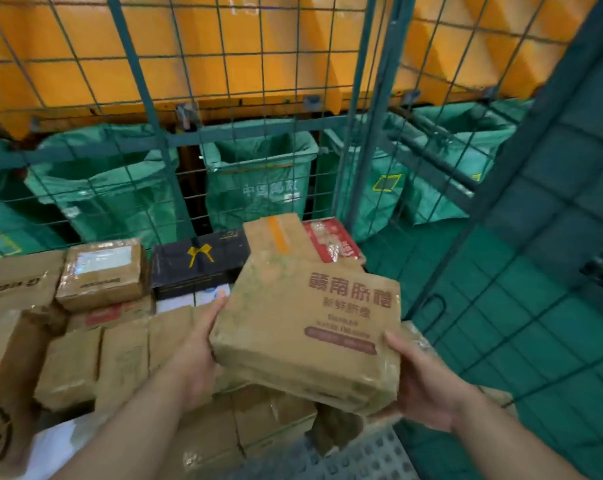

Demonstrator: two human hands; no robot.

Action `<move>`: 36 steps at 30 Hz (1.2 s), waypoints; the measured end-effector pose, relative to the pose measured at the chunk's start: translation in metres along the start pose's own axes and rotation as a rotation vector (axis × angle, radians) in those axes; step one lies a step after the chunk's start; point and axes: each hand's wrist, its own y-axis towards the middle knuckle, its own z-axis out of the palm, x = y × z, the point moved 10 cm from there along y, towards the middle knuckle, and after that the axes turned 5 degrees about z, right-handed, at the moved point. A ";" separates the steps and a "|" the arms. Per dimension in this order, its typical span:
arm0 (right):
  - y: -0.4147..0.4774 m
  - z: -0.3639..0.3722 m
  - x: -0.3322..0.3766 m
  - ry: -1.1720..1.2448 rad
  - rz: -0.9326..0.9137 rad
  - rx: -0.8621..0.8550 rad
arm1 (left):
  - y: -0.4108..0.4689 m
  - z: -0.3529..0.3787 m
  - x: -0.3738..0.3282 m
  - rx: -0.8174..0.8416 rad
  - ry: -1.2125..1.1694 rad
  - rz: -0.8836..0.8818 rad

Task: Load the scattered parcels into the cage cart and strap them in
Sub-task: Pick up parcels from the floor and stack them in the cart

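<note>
Cage cart (360,98): green wire mesh walls stand on the far and right sides, so whatever is stacked against them has backing. No strap shows in view.
Orange chute wall (223,46): runs behind the mesh, outside the cart.
Mail sacks (258,181): green, hung mouth-up beneath the orange wall, apparently to catch what drops. They are beyond the mesh and apart from the load.
Parcel stack (120,358): brown cartons packed edge to edge across the cart, leaving few gaps. It already forms a rough bed for another layer.
Printed carton (310,323): the task's parcel, worn brown card with red lettering. It is carried tilted over the near right part of the stack, inside the cart. Whether its underside already touches the boxes below is hidden.
Black gift box (196,261): bears a yellow bow and sits on the far row, just left of the carried carton.
Labelled box (99,271): glossy with tape, on top at the far left.
Red-and-white pack (331,240): tucked in the far right corner against the mesh.
Left hand (196,358): fingers straight, pressed flat along the carton's left side, steadying rather than clutching.
Right hand (428,386): cups the near right corner, thumb on the printed face, bearing the weight.
Judgement: loading is well along; strapping is yet to come.
</note>
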 end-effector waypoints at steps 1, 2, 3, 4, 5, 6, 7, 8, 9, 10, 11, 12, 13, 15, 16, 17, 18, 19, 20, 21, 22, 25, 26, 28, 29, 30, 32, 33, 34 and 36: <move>-0.001 -0.010 0.005 0.062 -0.036 -0.007 | 0.012 0.011 0.002 -0.024 0.007 0.020; -0.002 -0.023 0.011 0.122 -0.061 -0.039 | 0.024 0.022 0.006 -0.077 0.064 0.028; -0.001 -0.036 0.017 0.181 -0.076 -0.084 | 0.035 0.029 0.010 -0.140 0.133 0.048; 0.004 -0.050 0.024 0.242 -0.083 -0.148 | 0.047 0.034 0.020 -0.193 0.250 0.045; 0.011 -0.068 0.034 0.292 -0.089 -0.195 | 0.063 0.045 0.031 -0.233 0.386 0.043; 0.019 -0.079 0.046 0.336 -0.104 -0.219 | 0.080 0.054 0.051 -0.220 0.552 -0.001; 0.029 -0.088 0.060 0.372 -0.127 -0.222 | 0.094 0.068 0.072 -0.185 0.702 -0.063; 0.042 -0.097 0.075 0.398 -0.149 -0.225 | 0.107 0.083 0.090 -0.129 0.840 -0.101; 0.054 -0.103 0.089 0.414 -0.169 -0.242 | 0.111 0.097 0.100 -0.062 0.994 -0.114; 0.068 -0.112 0.104 0.418 -0.176 -0.263 | 0.119 0.112 0.110 0.007 1.158 -0.106; 0.082 -0.120 0.118 0.407 -0.176 -0.281 | 0.126 0.129 0.117 0.067 1.326 -0.091; 0.098 -0.128 0.134 0.386 -0.174 -0.294 | 0.137 0.141 0.125 0.115 1.476 -0.082; 0.113 -0.130 0.147 0.361 -0.184 -0.293 | 0.141 0.150 0.126 0.127 1.599 -0.084; 0.141 -0.132 0.172 0.342 -0.193 -0.270 | 0.163 0.154 0.132 0.125 1.744 -0.115; 0.152 -0.133 0.183 0.350 -0.211 -0.282 | 0.169 0.154 0.133 0.137 1.791 -0.122; 0.163 -0.139 0.193 0.377 -0.248 -0.312 | 0.175 0.151 0.135 0.159 1.821 -0.132; 0.177 -0.143 0.204 0.403 -0.282 -0.350 | 0.179 0.147 0.136 0.188 1.849 -0.143; 0.188 -0.143 0.214 0.417 -0.310 -0.385 | 0.181 0.143 0.140 0.232 1.858 -0.186; 0.200 -0.142 0.221 0.409 -0.307 -0.420 | 0.182 0.140 0.143 0.266 1.870 -0.219; 0.216 -0.141 0.224 0.395 -0.272 -0.478 | 0.184 0.138 0.143 0.272 1.880 -0.241; 0.231 -0.146 0.226 0.390 -0.253 -0.556 | 0.187 0.138 0.144 0.262 1.898 -0.233; 0.262 -0.153 0.236 0.367 -0.243 -0.716 | 0.189 0.142 0.145 0.228 1.924 -0.186; 0.263 -0.155 0.240 0.332 -0.235 -0.770 | 0.188 0.144 0.145 0.223 1.900 -0.183; 0.270 -0.153 0.243 0.308 -0.186 -0.821 | 0.189 0.142 0.149 0.223 1.845 -0.219; 0.276 -0.151 0.246 0.316 -0.175 -0.837 | 0.191 0.139 0.149 0.211 1.815 -0.239; 0.286 -0.152 0.249 0.311 -0.162 -0.857 | 0.192 0.138 0.150 0.198 1.777 -0.253; 0.303 -0.151 0.255 0.211 -0.086 -0.842 | 0.192 0.137 0.150 0.178 1.718 -0.263; 0.313 -0.149 0.257 0.141 -0.054 -0.792 | 0.191 0.137 0.150 0.179 1.702 -0.270; 0.324 -0.151 0.258 0.089 -0.035 -0.737 | 0.190 0.136 0.151 0.178 1.687 -0.272; 0.326 -0.162 0.257 0.032 -0.035 -0.709 | 0.189 0.138 0.149 0.173 1.672 -0.269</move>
